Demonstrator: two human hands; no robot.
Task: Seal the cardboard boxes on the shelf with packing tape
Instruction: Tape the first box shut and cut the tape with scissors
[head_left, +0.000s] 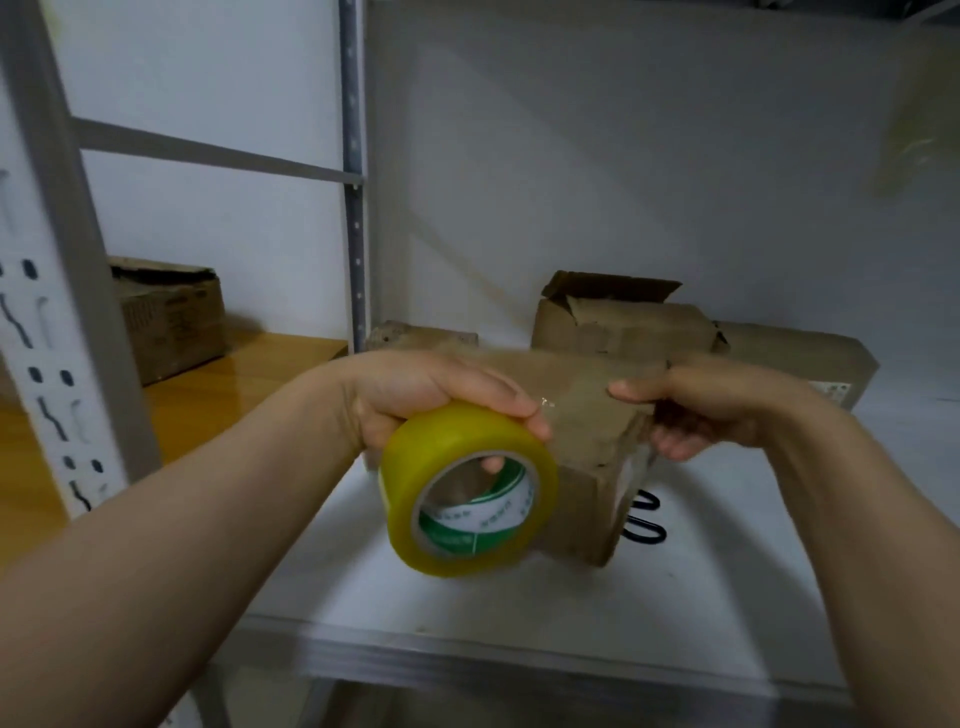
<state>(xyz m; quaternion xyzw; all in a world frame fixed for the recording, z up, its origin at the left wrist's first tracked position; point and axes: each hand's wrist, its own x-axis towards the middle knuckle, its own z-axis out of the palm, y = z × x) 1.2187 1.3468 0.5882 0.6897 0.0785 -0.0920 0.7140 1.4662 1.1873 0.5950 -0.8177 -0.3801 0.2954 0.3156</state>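
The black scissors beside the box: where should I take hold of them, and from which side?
Take the two handle loops, coming from the right. Only they show past the box on the shelf; the blades are hidden behind it. The right hand is nearest, though it now grips that box.

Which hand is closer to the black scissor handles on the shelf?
Right. The right hand grips the box end just above the scissor handles; the left hand holds the tape roll, farther left.

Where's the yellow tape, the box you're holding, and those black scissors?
yellow tape roll (441, 436): head view, on its yellow outer band.
held box (582, 493): head view, on its near side face.
scissors (644, 540): head view, on a black handle loop showing beside the box.
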